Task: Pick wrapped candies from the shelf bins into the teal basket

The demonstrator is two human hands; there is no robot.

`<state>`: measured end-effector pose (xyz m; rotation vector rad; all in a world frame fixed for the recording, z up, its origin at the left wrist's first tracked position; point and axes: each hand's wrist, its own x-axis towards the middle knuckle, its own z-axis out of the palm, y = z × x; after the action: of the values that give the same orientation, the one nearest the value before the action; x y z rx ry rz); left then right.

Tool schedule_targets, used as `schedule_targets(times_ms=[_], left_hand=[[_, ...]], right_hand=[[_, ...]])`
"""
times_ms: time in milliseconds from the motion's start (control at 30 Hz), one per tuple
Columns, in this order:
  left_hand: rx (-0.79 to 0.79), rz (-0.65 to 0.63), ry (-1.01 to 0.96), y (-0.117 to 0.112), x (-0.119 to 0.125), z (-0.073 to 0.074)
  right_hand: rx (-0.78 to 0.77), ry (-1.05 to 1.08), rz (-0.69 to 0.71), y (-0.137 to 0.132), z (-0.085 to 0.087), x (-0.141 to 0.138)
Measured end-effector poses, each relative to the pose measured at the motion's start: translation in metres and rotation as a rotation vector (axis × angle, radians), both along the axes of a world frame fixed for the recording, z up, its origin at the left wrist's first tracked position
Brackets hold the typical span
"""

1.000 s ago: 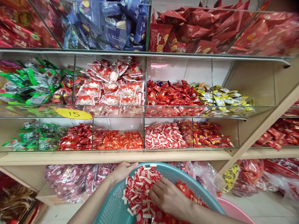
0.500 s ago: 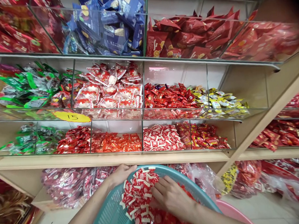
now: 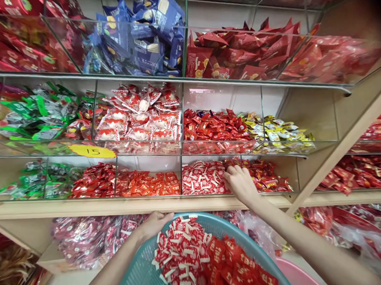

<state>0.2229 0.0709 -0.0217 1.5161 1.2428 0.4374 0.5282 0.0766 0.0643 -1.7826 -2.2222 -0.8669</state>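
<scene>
My left hand (image 3: pixel 155 225) grips the far left rim of a teal plastic basket (image 3: pixel 136 266). Inside it, small red-and-white wrapped candies (image 3: pixel 180 248) are heaped on the left and bright red-orange packets (image 3: pixel 235 264) on the right. My right hand (image 3: pixel 241 183) reaches over the front of the bottom shelf with its fingers curled down; anything in them is hidden. It is between a pile of red-and-white candies (image 3: pixel 201 177) and a pile of red-and-yellow packets (image 3: pixel 266 174).
Clear dividers and front panels split the wooden shelves (image 3: pixel 133 205) into bins. Blue packets (image 3: pixel 145 42) fill a bin above, and a yellow price tag (image 3: pixel 92 151) marked 15 hangs at left. Below are bagged candies (image 3: pixel 80 241) and a pink tub (image 3: pixel 298 275).
My right hand has left the candies in the basket and moved up and right to the bottom shelf. My left hand stays on the rim.
</scene>
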Motion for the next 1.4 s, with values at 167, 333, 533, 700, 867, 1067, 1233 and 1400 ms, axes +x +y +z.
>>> schedule_targets(times_ms=[167, 333, 533, 700, 867, 1067, 1233, 1400], left_hand=[[0.043, -0.014, -0.013, 0.003, -0.002, -0.007], [0.042, 0.007, -0.013, 0.000, 0.000, -0.001], [-0.008, 0.008, -0.077, -0.002, 0.002, 0.000], [-0.022, 0.017, -0.084, -0.003, 0.003, 0.000], [0.026, 0.010, -0.042, -0.002, 0.001, 0.003], [0.007, -0.002, -0.063, 0.001, -0.001, -0.006], [-0.008, 0.030, -0.025, 0.003, -0.002, -0.013], [0.008, 0.037, -0.033, 0.003, -0.002, -0.016]], right_hand=[[-0.026, -0.068, -0.058, -0.004, 0.001, 0.009], [-0.029, -0.071, -0.038, -0.007, -0.004, 0.003], [0.003, -0.073, -0.013, -0.006, -0.011, -0.003], [-0.002, -0.049, -0.021, -0.004, -0.012, -0.003], [-0.005, -0.051, -0.028, -0.005, -0.008, -0.001], [0.081, 0.021, 0.043, -0.021, 0.018, -0.017], [-0.050, 0.370, 0.275, -0.051, 0.014, -0.061], [-0.436, 0.693, 0.489, -0.083, -0.028, -0.110]])
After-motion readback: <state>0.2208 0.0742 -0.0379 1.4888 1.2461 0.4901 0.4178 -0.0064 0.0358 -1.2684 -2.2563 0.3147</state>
